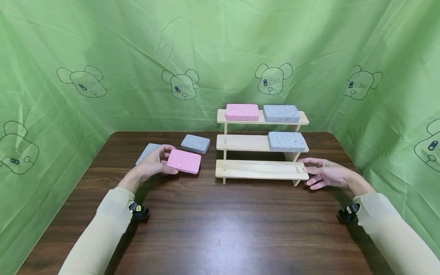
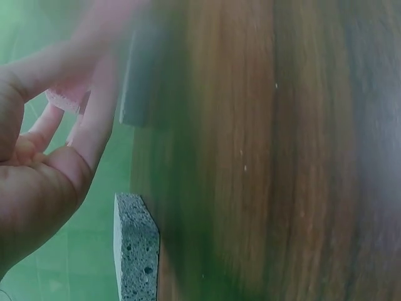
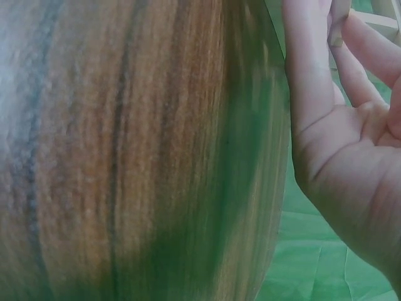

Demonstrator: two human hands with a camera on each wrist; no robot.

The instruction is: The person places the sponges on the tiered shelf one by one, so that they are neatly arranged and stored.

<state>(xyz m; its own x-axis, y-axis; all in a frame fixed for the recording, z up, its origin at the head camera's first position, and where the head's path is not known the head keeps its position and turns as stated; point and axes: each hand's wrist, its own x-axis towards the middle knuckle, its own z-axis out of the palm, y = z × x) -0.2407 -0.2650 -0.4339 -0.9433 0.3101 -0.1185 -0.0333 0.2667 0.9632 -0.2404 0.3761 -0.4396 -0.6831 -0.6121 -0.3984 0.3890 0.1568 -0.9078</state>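
Note:
My left hand [image 1: 153, 165] pinches a pink sponge [image 1: 184, 161] by its left edge, held over the table left of the rack. A blue-grey sponge [image 1: 147, 152] lies partly hidden behind that hand, and its porous side [image 2: 138, 251] shows in the left wrist view. Another blue-grey sponge [image 1: 195, 144] lies just beyond the pink one. At the right end of the three-step wooden rack [image 1: 254, 169], my right hand [image 1: 328, 175] grips the lowest step, fingers and thumb around its end. The right wrist view shows the wood end [image 3: 338, 28] between the fingers.
On the rack's top step stand a pink sponge [image 1: 242, 112] and a blue-grey sponge [image 1: 281, 114]. A further blue-grey sponge [image 1: 287, 141] sits on the right of the middle step. Green cloth [image 1: 220, 57] with bear-head drawings surrounds the dark wooden table [image 1: 220, 225].

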